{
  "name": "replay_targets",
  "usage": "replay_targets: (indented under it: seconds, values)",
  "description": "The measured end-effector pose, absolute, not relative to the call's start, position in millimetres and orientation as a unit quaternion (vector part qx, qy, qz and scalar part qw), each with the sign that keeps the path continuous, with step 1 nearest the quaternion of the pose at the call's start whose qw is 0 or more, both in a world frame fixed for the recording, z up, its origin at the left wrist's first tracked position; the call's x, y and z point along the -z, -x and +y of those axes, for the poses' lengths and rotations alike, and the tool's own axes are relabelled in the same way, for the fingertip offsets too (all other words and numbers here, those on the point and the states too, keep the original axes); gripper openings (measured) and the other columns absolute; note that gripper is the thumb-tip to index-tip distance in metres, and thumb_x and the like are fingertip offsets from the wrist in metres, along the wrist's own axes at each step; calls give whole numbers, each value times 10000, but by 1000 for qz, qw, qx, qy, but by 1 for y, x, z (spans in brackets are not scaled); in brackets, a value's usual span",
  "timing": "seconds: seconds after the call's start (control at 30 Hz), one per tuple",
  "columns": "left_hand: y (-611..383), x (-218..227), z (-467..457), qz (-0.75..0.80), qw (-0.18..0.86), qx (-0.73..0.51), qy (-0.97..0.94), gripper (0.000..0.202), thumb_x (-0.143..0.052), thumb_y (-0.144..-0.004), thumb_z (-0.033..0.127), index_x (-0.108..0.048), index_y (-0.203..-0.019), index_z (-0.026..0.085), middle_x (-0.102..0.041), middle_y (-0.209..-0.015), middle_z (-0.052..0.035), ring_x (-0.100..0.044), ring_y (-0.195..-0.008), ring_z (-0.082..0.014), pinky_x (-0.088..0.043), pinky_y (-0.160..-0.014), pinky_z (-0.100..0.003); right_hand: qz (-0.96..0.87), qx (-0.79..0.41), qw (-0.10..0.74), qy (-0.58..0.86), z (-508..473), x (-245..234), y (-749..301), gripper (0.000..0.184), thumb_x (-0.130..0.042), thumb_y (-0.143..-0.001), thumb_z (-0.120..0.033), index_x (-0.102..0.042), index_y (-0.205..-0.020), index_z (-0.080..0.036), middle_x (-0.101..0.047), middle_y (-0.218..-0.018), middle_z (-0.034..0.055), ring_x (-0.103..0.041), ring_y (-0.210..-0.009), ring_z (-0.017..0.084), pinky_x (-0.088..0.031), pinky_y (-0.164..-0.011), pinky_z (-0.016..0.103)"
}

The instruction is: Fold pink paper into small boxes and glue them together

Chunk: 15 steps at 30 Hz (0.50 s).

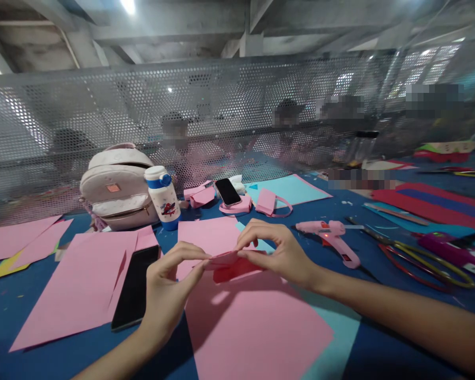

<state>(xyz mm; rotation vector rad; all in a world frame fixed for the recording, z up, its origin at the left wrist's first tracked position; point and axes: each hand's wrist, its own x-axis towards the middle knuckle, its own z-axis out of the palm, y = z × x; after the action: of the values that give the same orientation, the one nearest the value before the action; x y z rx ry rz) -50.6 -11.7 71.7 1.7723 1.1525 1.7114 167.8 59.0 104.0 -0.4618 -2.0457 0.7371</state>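
Left hand (166,285) pinches left end of folded pink paper (231,264); right hand (279,253) pinches right end. Paper held just above big pink sheet (253,327). Probably best: keep edges aligned, press crease evenly. Phone (134,287) at left, glue gun (330,237) at right.

Bare hands and bare forearms, nothing worn

On my feed the left hand (164,287) and right hand (279,253) are uncovered. The slim left forearm (114,353) is bare to the near edge and the right forearm (399,311) is bare to the right edge.
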Motion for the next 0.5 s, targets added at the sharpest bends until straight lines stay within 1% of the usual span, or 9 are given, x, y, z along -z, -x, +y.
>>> replay_targets:
  seconds: [0.13,0.37,0.5]
  values:
    - [49,-73,-12,406,202,-608,-651,79,-703,-859,186,-748,-795,196,-705,-775,-48,-646,-777,-186,-508,-724,-298,-826,-297,444,181,56,-106,-168,39,-715,-865,-196,-729,-828,-198,-712,-796,17,-582,-738,154,-458,-658,293]
    - [46,-76,-13,384,161,-602,-682,82,-707,-850,149,-732,-794,203,-698,-737,-30,-633,-740,-182,-490,-723,-318,-825,-292,452,174,54,-108,-168,52,-710,-873,-212,-726,-825,-202,-707,-785,18,-580,-722,154,-457,-638,287]
    - [46,-77,-14,383,134,-595,-694,88,-696,-854,140,-719,-804,208,-687,-724,-22,-621,-723,-178,-481,-720,-329,-824,-288,457,172,54,-107,-168,54,-712,-866,-195,-723,-813,-195,-703,-771,18,-576,-718,151,-453,-634,281]
